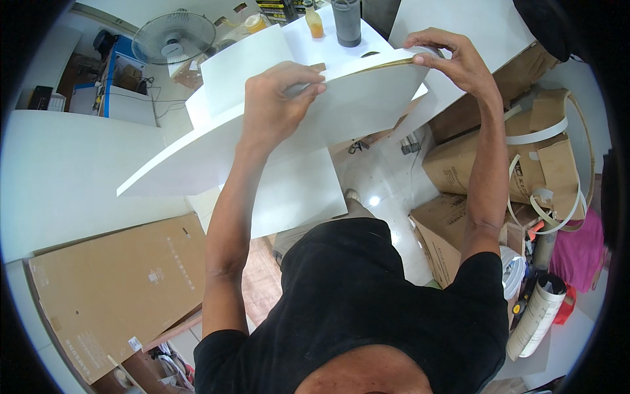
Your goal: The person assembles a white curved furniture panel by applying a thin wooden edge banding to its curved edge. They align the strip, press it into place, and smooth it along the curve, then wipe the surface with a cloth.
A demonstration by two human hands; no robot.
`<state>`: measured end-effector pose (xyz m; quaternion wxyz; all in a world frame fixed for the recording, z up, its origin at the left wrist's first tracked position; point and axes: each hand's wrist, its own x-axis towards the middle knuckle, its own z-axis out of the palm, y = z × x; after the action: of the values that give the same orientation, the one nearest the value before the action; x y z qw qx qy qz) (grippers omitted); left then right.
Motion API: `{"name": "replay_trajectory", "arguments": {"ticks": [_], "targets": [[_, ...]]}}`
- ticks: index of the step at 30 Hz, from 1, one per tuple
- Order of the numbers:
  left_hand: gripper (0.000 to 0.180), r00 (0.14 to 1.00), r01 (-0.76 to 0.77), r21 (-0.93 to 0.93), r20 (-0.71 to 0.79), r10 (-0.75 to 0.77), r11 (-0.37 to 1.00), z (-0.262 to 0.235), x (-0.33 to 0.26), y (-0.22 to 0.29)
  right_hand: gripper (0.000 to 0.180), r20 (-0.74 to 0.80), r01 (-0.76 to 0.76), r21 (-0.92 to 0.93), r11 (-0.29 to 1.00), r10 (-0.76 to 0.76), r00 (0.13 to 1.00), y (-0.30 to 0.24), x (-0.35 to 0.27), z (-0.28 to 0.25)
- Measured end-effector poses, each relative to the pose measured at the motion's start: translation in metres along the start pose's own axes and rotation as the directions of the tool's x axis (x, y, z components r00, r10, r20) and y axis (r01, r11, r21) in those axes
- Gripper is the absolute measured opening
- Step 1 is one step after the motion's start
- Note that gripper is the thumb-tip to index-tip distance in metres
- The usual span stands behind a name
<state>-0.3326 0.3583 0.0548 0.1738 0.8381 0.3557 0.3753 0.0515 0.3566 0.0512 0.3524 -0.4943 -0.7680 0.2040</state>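
A long white panel (367, 98) stands tilted on its side in front of me, its narrow edge facing up. My left hand (279, 102) pinches that edge near the middle, thumb on the near face and fingers over the top. A small brown piece (319, 67) shows by its fingertips; I cannot tell what it is. Toward the far right end, my right hand (456, 62) is closed on the same edge between thumb and fingers. Just left of that thumb runs a thin yellow-brown line along the edge. What lies under the right fingers is hidden.
Behind the panel, a white table (328, 49) bears a grey cylinder (346, 23) and a small bottle (314, 20) of amber liquid. A fan (174, 39) stands far left. Cardboard boxes (453, 230) and looped white strips (541, 134) crowd the right; a flat carton (125, 289) leans lower left.
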Motion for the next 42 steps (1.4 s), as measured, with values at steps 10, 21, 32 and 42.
{"name": "replay_trajectory", "arguments": {"ticks": [10, 21, 32, 42], "targets": [[0.008, 1.000, 0.026, -0.043, 0.017, -0.025, 0.999, 0.001, 0.004, 0.002, 0.031, 0.006, 0.007, 0.040, 0.999, -0.007, 1.000, -0.001, 0.000, 0.000], [0.008, 0.995, 0.087, -0.046, 0.049, -0.084, 0.995, 0.000, 0.006, 0.005, 0.029, 0.051, 0.140, 0.092, 0.986, -0.145, 0.988, 0.000, 0.002, -0.010], [0.027, 0.993, 0.057, 0.038, 0.100, -0.061, 0.998, -0.003, 0.002, 0.015, 0.024, 0.100, 0.081, 0.112, 0.990, -0.092, 0.991, -0.002, -0.004, -0.008], [0.032, 0.994, 0.047, 0.066, 0.097, -0.053, 0.997, 0.000, 0.002, 0.018, 0.023, 0.083, 0.142, 0.089, 0.986, -0.149, 0.985, 0.000, -0.008, -0.009]]}}
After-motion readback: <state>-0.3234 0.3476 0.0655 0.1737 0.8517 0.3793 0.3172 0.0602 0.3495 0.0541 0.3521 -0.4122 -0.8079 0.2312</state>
